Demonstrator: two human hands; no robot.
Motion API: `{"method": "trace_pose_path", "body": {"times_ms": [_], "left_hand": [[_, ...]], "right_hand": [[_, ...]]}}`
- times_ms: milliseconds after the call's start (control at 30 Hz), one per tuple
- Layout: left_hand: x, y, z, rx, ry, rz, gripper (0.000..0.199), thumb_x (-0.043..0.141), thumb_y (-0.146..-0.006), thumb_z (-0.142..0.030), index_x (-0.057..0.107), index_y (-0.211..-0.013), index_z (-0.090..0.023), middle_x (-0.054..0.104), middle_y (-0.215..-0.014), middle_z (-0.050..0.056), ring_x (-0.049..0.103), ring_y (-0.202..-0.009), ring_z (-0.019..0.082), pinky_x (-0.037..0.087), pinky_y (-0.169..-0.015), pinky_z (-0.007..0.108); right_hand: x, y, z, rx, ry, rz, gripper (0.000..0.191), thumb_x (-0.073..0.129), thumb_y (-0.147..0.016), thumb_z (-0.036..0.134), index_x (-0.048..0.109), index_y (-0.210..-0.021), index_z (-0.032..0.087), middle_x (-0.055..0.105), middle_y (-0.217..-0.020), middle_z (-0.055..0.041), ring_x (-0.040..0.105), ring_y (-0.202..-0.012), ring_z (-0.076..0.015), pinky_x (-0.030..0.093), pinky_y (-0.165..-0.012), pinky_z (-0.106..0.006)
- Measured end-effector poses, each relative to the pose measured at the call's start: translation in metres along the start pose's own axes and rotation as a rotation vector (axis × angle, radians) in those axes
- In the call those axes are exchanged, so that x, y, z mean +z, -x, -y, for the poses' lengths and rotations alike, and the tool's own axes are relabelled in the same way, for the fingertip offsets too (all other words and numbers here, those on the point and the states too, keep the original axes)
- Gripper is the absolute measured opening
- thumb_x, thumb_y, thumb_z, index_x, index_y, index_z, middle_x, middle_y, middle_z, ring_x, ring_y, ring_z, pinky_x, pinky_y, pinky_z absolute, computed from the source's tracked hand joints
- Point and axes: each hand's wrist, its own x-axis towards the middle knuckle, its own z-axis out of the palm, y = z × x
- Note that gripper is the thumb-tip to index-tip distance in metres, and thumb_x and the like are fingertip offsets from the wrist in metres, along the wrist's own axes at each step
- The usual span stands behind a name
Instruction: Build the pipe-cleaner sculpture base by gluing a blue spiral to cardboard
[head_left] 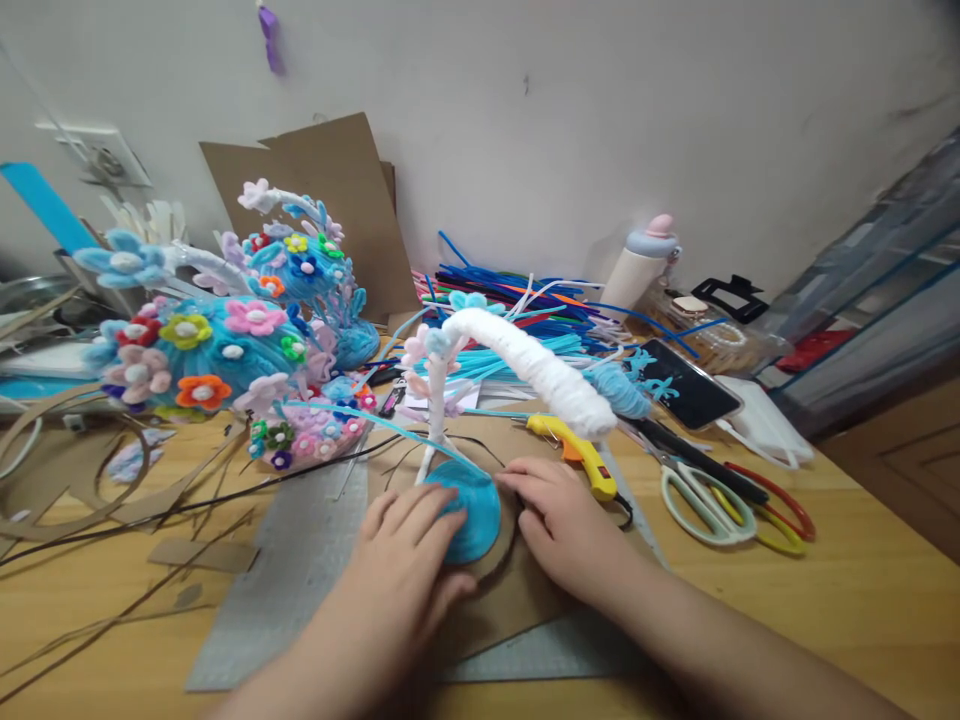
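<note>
A flat blue disc of coiled pipe cleaner [476,515] lies in front of me on a piece of brown cardboard [517,610]. My left hand [409,545] rests on the disc's left side, fingers stretched over it and thumb apart. My right hand [559,515] is at the disc's right edge, its fingers pressed together; what lies between them is hidden. From the disc a light blue pipe cleaner [390,428] runs up to the left. Behind the disc rises a white wrapped stem [437,400] with small flowers, bending into a thick white arch [532,365].
Flower-covered blue ornaments [225,350] stand at left. Loose pipe cleaners [510,300] pile at the back. To the right are a yellow glue gun [581,452], scissors [709,505], a phone [686,385] and a bottle [637,265]. A dark cord [225,495] crosses the table.
</note>
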Motion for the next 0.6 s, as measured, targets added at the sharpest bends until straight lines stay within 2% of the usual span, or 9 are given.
{"method": "trace_pose_path", "body": {"times_ms": [67,133,200,267,367,433,500,600], "left_hand": [[-0.004,-0.017,0.003,-0.016,0.010,-0.038,0.030,0.054,-0.090,-0.016,0.057,-0.120,-0.021,0.060,-0.126,0.008,0.055,-0.112,0.027,0.045,-0.092,0.046],[-0.004,-0.035,0.009,0.027,-0.015,-0.069,0.032,0.051,-0.091,-0.012,0.056,-0.122,-0.019,0.059,-0.126,0.009,0.056,-0.109,0.025,0.047,-0.090,0.042],[-0.002,-0.048,0.014,0.027,-0.070,-0.084,0.031,0.051,-0.090,-0.009,0.059,-0.119,-0.016,0.061,-0.122,0.011,0.058,-0.106,0.026,0.048,-0.089,0.041],[0.001,-0.054,0.017,0.016,-0.099,-0.084,0.024,0.054,-0.089,-0.008,0.063,-0.110,-0.015,0.066,-0.110,0.011,0.060,-0.099,0.027,0.049,-0.084,0.043],[0.003,-0.050,0.015,0.016,-0.123,-0.069,0.016,0.059,-0.086,-0.010,0.067,-0.099,-0.014,0.069,-0.092,0.010,0.061,-0.090,0.030,0.050,-0.077,0.046],[0.003,-0.043,0.010,0.026,-0.134,-0.052,0.016,0.061,-0.086,-0.013,0.067,-0.100,-0.015,0.069,-0.087,0.008,0.061,-0.087,0.031,0.050,-0.074,0.046],[0.002,-0.036,0.006,0.037,-0.137,-0.034,0.020,0.061,-0.086,-0.014,0.065,-0.106,-0.017,0.069,-0.088,0.006,0.061,-0.086,0.030,0.050,-0.074,0.046],[0.005,-0.031,0.004,0.053,-0.120,-0.014,0.032,0.061,-0.086,-0.012,0.060,-0.118,-0.017,0.068,-0.100,0.006,0.060,-0.092,0.028,0.049,-0.081,0.045]], "right_hand": [[0.000,0.000,0.001,-0.017,-0.036,0.029,0.047,0.043,-0.076,0.005,0.064,-0.117,0.014,0.060,-0.120,-0.0104,0.053,-0.111,-0.0232,0.042,-0.101,-0.045],[0.000,0.000,0.002,-0.021,-0.043,0.051,0.047,0.043,-0.075,0.004,0.063,-0.117,0.012,0.060,-0.120,-0.0109,0.053,-0.110,-0.0231,0.043,-0.101,-0.044],[0.000,0.000,0.003,-0.024,-0.028,0.064,0.048,0.044,-0.074,0.004,0.064,-0.117,0.013,0.060,-0.120,-0.0108,0.052,-0.111,-0.0235,0.042,-0.101,-0.044],[0.000,0.000,0.002,-0.029,-0.012,0.069,0.048,0.044,-0.074,0.004,0.063,-0.117,0.013,0.060,-0.120,-0.0103,0.052,-0.111,-0.0236,0.042,-0.101,-0.044],[0.001,0.000,0.002,-0.047,0.009,0.076,0.048,0.044,-0.074,0.004,0.063,-0.117,0.014,0.060,-0.119,-0.0097,0.051,-0.111,-0.0237,0.042,-0.100,-0.045],[0.001,0.001,0.004,-0.060,0.026,0.080,0.048,0.044,-0.073,0.004,0.063,-0.117,0.014,0.060,-0.120,-0.0095,0.052,-0.111,-0.0240,0.043,-0.099,-0.046],[0.000,0.001,0.007,-0.066,0.044,0.082,0.050,0.044,-0.072,0.003,0.062,-0.117,0.015,0.060,-0.120,-0.0093,0.052,-0.111,-0.0244,0.043,-0.099,-0.046],[-0.010,0.001,0.006,-0.082,0.063,0.074,0.047,0.045,-0.075,0.005,0.063,-0.117,0.017,0.062,-0.121,-0.0080,0.055,-0.111,-0.0240,0.045,-0.097,-0.045]]}}
